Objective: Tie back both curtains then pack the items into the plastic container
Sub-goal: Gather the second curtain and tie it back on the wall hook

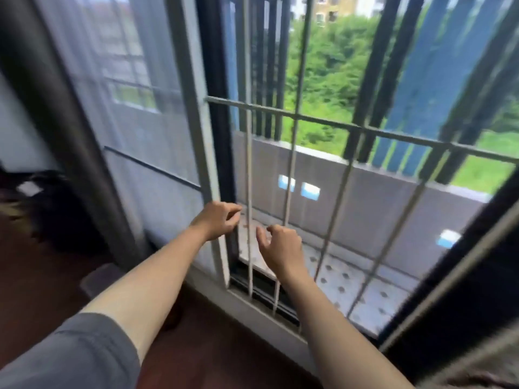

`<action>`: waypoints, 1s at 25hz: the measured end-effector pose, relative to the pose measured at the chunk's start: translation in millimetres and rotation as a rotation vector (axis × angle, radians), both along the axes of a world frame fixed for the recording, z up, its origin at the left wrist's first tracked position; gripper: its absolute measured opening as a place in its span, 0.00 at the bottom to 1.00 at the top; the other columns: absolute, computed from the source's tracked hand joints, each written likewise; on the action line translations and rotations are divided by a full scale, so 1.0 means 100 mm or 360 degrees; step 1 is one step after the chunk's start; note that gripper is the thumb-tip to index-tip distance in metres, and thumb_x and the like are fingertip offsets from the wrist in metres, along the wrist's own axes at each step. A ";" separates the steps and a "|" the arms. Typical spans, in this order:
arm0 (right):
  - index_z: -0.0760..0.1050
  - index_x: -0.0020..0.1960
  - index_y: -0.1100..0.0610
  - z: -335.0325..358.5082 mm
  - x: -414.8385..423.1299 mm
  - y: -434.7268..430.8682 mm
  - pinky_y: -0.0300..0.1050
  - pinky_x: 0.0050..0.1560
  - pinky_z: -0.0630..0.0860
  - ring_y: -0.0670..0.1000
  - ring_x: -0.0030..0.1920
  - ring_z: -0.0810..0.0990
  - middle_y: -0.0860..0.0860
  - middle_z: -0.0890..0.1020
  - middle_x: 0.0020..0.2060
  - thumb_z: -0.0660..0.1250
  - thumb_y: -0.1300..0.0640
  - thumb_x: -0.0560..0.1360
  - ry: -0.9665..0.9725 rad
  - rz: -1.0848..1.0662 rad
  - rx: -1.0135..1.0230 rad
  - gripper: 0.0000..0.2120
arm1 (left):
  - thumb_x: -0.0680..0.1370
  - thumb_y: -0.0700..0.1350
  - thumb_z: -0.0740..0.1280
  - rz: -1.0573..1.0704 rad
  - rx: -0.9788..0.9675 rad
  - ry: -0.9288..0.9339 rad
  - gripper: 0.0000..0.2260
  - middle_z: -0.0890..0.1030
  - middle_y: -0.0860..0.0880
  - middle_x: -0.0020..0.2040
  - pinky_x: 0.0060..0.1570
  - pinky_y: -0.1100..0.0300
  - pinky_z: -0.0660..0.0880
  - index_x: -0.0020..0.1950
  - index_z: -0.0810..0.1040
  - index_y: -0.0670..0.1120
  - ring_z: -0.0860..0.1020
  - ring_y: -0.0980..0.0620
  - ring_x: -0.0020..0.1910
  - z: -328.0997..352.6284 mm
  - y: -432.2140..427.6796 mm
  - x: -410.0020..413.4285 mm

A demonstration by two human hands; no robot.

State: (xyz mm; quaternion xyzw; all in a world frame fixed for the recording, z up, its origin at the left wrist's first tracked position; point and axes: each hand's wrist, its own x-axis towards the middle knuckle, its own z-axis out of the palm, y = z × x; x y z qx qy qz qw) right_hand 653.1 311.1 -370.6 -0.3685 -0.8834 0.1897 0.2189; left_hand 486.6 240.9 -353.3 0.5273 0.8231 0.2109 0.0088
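Note:
A sheer white curtain [134,108] hangs over the left half of the window, with a dark thicker curtain [50,88] bunched beside it on the far left. My left hand [217,220] is raised at the window frame by the sheer curtain's right edge, fingers curled and apart, holding nothing. My right hand [280,247] is just to its right, in front of the window bars, fingers loosely spread and empty. A dark fabric edge [477,290], possibly the other curtain, shows at the far right. No plastic container or tie is in view.
White metal bars [295,119] cover the open window, with a tiled ledge [351,279] and grey wall outside. A dark blurred heap [53,209] lies on the wooden floor [210,346] at the left. A grey low object [101,279] stands near the curtain's foot.

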 end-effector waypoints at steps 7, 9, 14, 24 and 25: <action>0.72 0.60 0.61 0.39 -1.32 -0.31 0.48 0.51 0.70 0.58 0.56 0.77 0.58 0.79 0.55 0.56 0.46 0.79 0.0195 0.0558 0.0129 0.20 | 0.80 0.48 0.61 0.0513 0.0140 -0.0126 0.19 0.72 0.46 0.70 0.69 0.60 0.61 0.69 0.71 0.43 0.69 0.50 0.70 0.43 -0.70 -0.94; 0.69 0.65 0.61 0.36 -1.75 -0.53 0.47 0.59 0.68 0.57 0.61 0.74 0.57 0.76 0.61 0.56 0.46 0.79 0.0268 0.0707 0.0112 0.23 | 0.80 0.49 0.60 0.0676 0.0225 -0.0221 0.20 0.69 0.45 0.72 0.71 0.59 0.60 0.71 0.68 0.42 0.67 0.49 0.71 0.45 -0.94 -1.26; 0.58 0.73 0.60 0.19 -3.02 -1.20 0.49 0.71 0.59 0.55 0.72 0.62 0.57 0.64 0.73 0.54 0.44 0.79 0.0204 0.0917 0.0058 0.29 | 0.81 0.54 0.57 0.0902 0.0340 -0.0285 0.23 0.65 0.49 0.74 0.71 0.58 0.59 0.74 0.64 0.47 0.63 0.51 0.73 0.42 -1.71 -2.39; 0.52 0.75 0.60 0.26 -5.18 -2.49 0.50 0.74 0.51 0.56 0.76 0.52 0.58 0.55 0.75 0.54 0.44 0.79 0.0303 0.1113 0.0040 0.31 | 0.81 0.54 0.55 0.1251 0.0379 -0.0202 0.23 0.67 0.47 0.73 0.70 0.59 0.59 0.73 0.65 0.45 0.64 0.51 0.73 0.67 -3.34 -4.25; 0.53 0.75 0.60 0.24 -5.35 -2.57 0.50 0.74 0.51 0.56 0.76 0.52 0.58 0.55 0.75 0.55 0.44 0.79 0.0323 0.1112 0.0052 0.31 | 0.81 0.53 0.55 0.1273 0.0395 -0.0202 0.22 0.68 0.47 0.73 0.70 0.60 0.59 0.73 0.65 0.45 0.64 0.51 0.73 0.67 -3.44 -4.39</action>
